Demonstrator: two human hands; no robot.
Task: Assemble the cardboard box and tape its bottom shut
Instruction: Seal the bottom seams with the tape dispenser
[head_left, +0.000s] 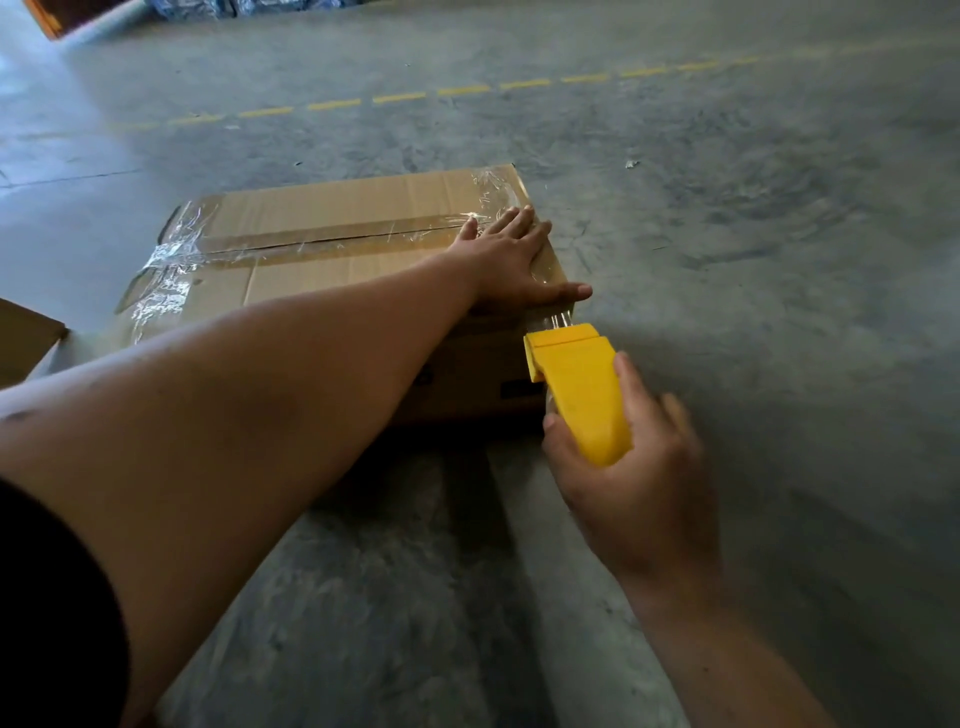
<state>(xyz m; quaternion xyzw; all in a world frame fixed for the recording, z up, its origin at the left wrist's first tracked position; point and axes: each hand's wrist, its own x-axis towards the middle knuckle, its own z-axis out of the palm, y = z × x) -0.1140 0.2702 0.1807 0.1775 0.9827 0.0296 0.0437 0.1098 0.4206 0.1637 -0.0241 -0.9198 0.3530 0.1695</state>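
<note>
The cardboard box (332, 270) is stood on the floor (727, 260), its centre seam and both ends already taped. The right-end strip is pressed flat by the open left hand (511, 260); the yellow tape dispenser (576, 384) is gripped by the right hand (634, 467), and cutting appears to remain.

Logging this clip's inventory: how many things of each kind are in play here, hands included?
Brown cardboard box with clear tape: 1
Yellow plastic tape dispenser: 1
Bare hands: 2, left hand flat on the box, right hand gripping the dispenser
Cardboard piece at the left edge: 1
Total: 5
</note>
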